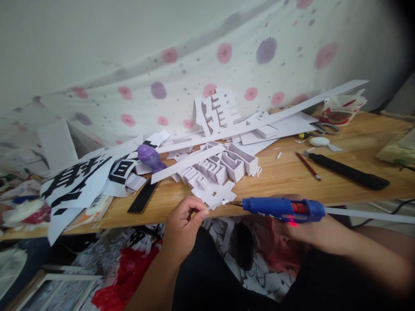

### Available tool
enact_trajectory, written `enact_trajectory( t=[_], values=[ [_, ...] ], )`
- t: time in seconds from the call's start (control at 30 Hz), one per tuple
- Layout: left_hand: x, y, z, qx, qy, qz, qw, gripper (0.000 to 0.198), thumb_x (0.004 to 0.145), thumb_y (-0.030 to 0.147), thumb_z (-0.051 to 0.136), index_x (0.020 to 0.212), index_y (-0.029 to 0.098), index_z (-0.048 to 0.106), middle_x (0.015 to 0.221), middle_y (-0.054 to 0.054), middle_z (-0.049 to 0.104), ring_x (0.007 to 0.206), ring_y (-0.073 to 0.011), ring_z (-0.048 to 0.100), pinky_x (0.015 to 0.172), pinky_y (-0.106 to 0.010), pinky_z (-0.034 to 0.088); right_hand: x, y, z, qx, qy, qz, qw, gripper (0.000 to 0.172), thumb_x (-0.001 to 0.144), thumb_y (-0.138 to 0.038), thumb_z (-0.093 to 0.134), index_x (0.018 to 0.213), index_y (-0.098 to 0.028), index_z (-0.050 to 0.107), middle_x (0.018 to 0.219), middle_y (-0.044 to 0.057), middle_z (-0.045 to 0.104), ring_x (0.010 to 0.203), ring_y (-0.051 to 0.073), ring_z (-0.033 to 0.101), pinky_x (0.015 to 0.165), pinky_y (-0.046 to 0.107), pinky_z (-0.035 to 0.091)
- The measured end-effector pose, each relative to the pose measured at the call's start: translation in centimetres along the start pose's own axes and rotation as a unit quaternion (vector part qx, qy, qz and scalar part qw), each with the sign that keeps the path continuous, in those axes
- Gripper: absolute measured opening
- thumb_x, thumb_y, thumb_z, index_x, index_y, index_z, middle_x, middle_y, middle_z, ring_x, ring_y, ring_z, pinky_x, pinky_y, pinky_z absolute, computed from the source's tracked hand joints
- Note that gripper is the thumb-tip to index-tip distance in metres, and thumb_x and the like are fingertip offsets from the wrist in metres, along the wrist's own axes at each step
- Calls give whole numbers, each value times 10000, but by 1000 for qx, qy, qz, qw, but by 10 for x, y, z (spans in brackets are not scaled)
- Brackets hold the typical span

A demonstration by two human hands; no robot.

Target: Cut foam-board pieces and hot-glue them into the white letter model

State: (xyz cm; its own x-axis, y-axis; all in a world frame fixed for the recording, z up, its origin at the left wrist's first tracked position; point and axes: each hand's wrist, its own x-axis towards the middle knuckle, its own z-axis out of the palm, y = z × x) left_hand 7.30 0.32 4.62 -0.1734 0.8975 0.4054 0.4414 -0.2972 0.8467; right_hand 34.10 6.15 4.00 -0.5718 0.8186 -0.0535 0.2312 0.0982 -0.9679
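My right hand (292, 229) is wrapped round a blue hot glue gun (272, 208), its tip pointing left. A long white glue stick (369, 214) runs out of its back end. My left hand (186, 220) pinches a small white strip (214, 207) between thumb and fingertips, and the nozzle is at the strip's far end, where a whitish blob shows. Just beyond, a white cut-out character with raised walls (220, 166) lies on the table, its flat part (215, 193) towards me. A long white strip (188, 163) rests across its left side.
A flat white character (217, 111) leans at the back, behind a long white strip (266, 123). To the right lie a black cutter (348, 171), red pencil (308, 166), scissors (326, 128) and tub (343, 110). A phone (142, 196), purple object (151, 158) and printed sheets (81, 183) lie left.
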Motion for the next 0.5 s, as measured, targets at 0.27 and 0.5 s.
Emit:
enact_trajectory(
  t=[0.27, 0.5],
  values=[
    [6, -9, -3, -33, -18, -10, 999, 64, 756, 195, 640, 744, 193, 577, 793, -6, 566, 774, -147, 550, 698, -230, 437, 0, 6, -37, -54, 51, -77, 994, 214, 752, -392, 660, 800, -185, 637, 847, 41, 659, 775, 189, 623, 709, 270, 519],
    [5, -13, 0, -117, -15, -113, 987, 129, 724, 246, 682, 730, 185, 569, 826, 1, 572, 754, -126, 531, 647, -204, 407, 20, 39, -93, -414, 189, 36, 890, 466, 837, -548, 535, 1144, -200, 583, 809, 68, 664, 741, 257, 645, 649, 322, 479]
  ],
)
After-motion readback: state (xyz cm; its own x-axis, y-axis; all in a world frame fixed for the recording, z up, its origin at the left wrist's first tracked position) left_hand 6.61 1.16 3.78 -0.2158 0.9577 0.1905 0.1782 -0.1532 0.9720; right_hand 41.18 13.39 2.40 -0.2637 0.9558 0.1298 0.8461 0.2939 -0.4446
